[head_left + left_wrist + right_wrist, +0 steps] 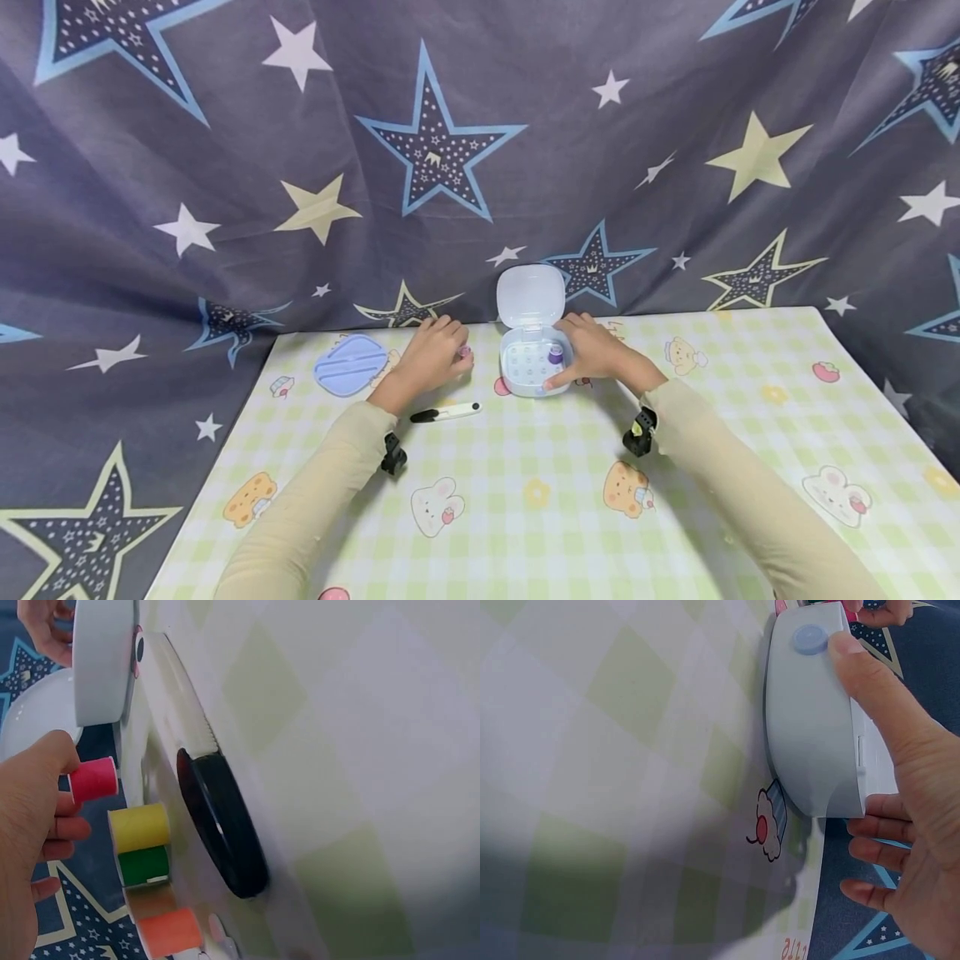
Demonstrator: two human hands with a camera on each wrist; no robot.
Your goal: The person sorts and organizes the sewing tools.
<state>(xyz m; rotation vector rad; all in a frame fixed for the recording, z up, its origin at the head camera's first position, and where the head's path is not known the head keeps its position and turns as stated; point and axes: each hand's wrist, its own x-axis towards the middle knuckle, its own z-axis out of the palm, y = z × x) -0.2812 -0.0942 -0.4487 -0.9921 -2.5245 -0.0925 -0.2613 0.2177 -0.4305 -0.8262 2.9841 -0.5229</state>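
My left hand [431, 354] pinches a pinkish-red thread spool [93, 780] between thumb and fingers, just left of a white plastic box [517, 381]. The box stands on the table with its lid [531, 293] raised at the back. Inside it, a purple spool [555, 356] sits toward the right. My right hand [596, 350] grips the box from the right, the thumb by the round blue button [810, 640] at the front and fingers at the side. Below the left hand, a yellow spool [141, 827], a green spool [144, 865] and other spools stand in a row.
A slim black and white tool [446, 412] lies in front of the left hand. Farther left is a blue, rounded tray-like piece [350, 365] with ridges. A checked cloth [525, 542] covers the table; a star-patterned curtain [585, 167] hangs behind.
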